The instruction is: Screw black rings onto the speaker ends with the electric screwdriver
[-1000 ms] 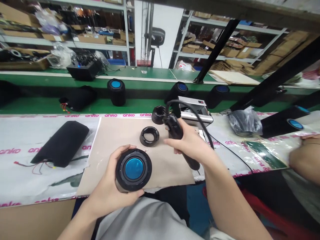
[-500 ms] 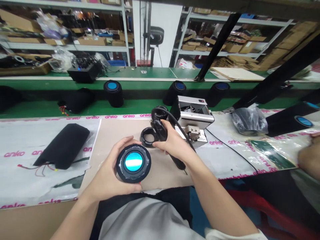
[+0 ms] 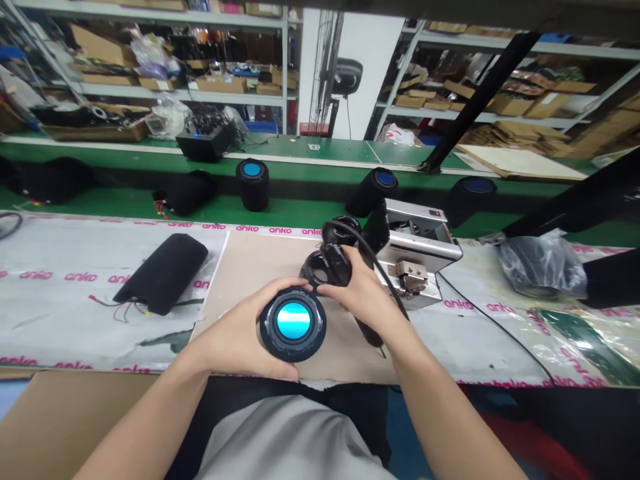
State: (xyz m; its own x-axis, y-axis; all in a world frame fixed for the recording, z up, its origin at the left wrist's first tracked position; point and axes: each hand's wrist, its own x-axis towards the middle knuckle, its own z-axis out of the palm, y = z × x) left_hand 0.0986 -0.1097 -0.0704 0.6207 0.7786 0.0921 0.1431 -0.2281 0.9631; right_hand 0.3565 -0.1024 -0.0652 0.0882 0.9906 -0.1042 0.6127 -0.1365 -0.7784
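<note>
My left hand (image 3: 240, 327) is wrapped round a dark cylindrical speaker (image 3: 316, 337), whose bright blue round end faces up at me. The speaker is over the brown cardboard sheet (image 3: 235, 267), near its front edge. Just beyond it, my right hand (image 3: 360, 287) has thumb and fingers closed on a black plastic part (image 3: 336, 262), whose exact kind I cannot make out. Touching or close beside that part is a black ring (image 3: 311, 267). Behind my right fingers a thick black cord (image 3: 365, 245) curves over, and a dark elongated piece (image 3: 369, 332) shows under my wrist.
A silver-and-black machine (image 3: 425, 247) stands right of my right hand, its cable (image 3: 495, 327) trailing rightward. A black fabric-covered piece with wires (image 3: 163, 273) lies left. Speakers (image 3: 253, 190) stand along the green conveyor (image 3: 300, 200). A plastic-wrapped item (image 3: 543, 267) is at right.
The view has swung left, shifting the scene rightward. My left hand has brought the speaker closer to my right hand, which still grips the black part. The co-worker's hand at right has left view.
</note>
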